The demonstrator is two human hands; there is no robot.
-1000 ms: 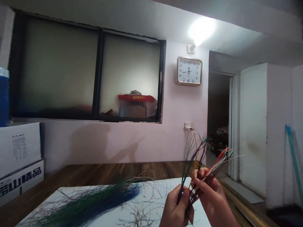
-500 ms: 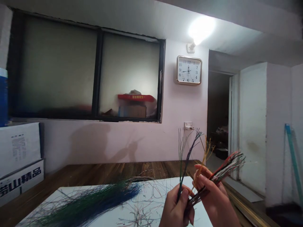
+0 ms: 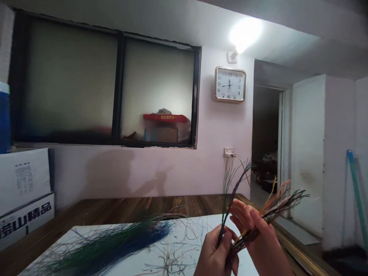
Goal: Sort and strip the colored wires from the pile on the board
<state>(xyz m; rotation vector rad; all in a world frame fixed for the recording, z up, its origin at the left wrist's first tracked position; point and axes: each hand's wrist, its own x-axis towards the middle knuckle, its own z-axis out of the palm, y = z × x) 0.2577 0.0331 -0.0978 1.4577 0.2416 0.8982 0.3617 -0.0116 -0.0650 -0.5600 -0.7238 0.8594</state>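
Observation:
Thin coloured wires fan out in a bundle on the right, in brown, white, red and yellow. My left hand is closed round the lower end of this bundle. From the same fist, a green strand group and a dark blue twisted strand stand up, their ends frayed. My right hand is closed on the middle of the bundle, its fingers laid over the wires. A yellow strand lies along the bundle there. The lowest ends are hidden in my left palm.
On a white sheet over the wooden table lies a big pile of green and blue wires. Loose wire clippings are scattered beside it. White boxes stand at the left. A doorway opens at the right.
The yellow strand has swung down from upright to lie along the bundle at the right. Both hands have shifted slightly, and the green and blue strands lean further right.

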